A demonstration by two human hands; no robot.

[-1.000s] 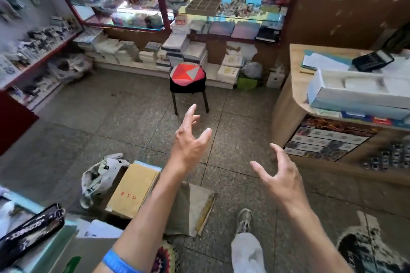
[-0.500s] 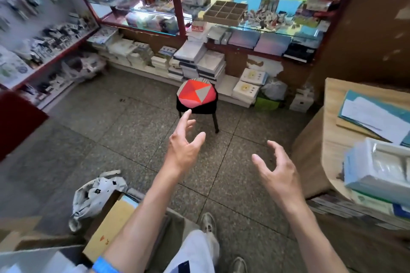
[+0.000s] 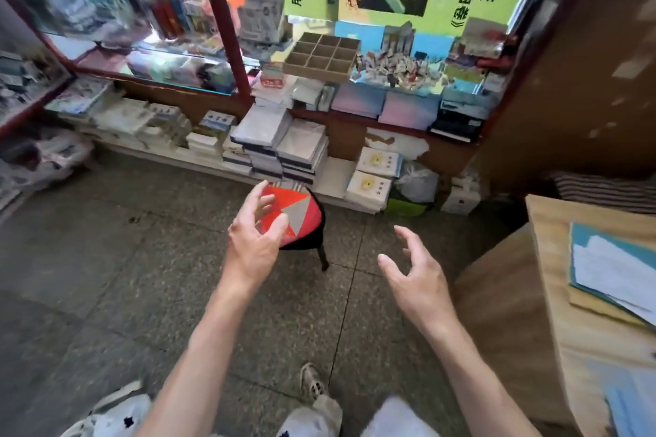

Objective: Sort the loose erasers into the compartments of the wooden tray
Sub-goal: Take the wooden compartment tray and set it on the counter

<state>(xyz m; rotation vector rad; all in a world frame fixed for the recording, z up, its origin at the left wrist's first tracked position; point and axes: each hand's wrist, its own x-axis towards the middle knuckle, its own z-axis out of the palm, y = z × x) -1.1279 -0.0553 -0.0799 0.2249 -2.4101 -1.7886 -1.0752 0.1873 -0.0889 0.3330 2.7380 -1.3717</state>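
A wooden tray [image 3: 321, 72] with a grid of empty compartments rests tilted on a shelf at the far side of the shop. To its right lies a heap of loose erasers [image 3: 397, 64] on the same shelf. My left hand [image 3: 253, 236] is held out in front of me, fingers relaxed and holding nothing, well short of the shelf. My right hand [image 3: 413, 275] is also raised with spread, loosely bent fingers and holds nothing.
A stool with a red and grey cushion [image 3: 300, 222] stands on the stone floor between me and the shelf. Stacks of notebooks [image 3: 280, 142] line the base of the shelf. A wooden counter [image 3: 553, 294] with papers is at my right.
The view has moved forward toward the shelf, so the tray, erasers and stool look closer. Both hands stay raised and empty. The counter has slid to the right edge.
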